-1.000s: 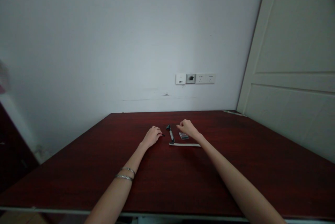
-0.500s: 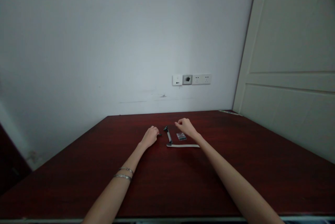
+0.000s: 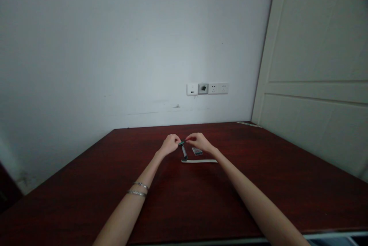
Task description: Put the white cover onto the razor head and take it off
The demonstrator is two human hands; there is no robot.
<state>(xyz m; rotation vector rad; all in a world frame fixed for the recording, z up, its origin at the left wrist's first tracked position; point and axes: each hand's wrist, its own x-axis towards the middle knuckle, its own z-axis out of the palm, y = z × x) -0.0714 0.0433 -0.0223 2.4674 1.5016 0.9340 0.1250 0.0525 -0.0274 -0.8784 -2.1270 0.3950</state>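
My left hand (image 3: 170, 144) is closed in a pinch on a small dark-green piece (image 3: 181, 143), too small to name surely. Just to its right, my right hand (image 3: 199, 141) has its thumb and fingertips nearly together beside that piece; whether they grip anything is too small to see. Below the fingertips lies what looks like a razor (image 3: 184, 151) with a grey-and-black handle, its head partly hidden by the green piece. A long whitish strip (image 3: 199, 161) with a dark end lies crosswise at the handle's near end. A small clear flat pack (image 3: 197, 151) rests under my right hand.
The dark red table (image 3: 172, 207) reaches back to a pale wall with a row of sockets (image 3: 207, 89). A cream panelled door or cabinet (image 3: 313, 123) stands along the right side. A thin pale strip (image 3: 248, 124) lies at the table's back right corner.
My left hand has moved right and slightly up with the small dark piece, to the razor's head. My right hand has come left and down toward it. The view has shifted slightly.
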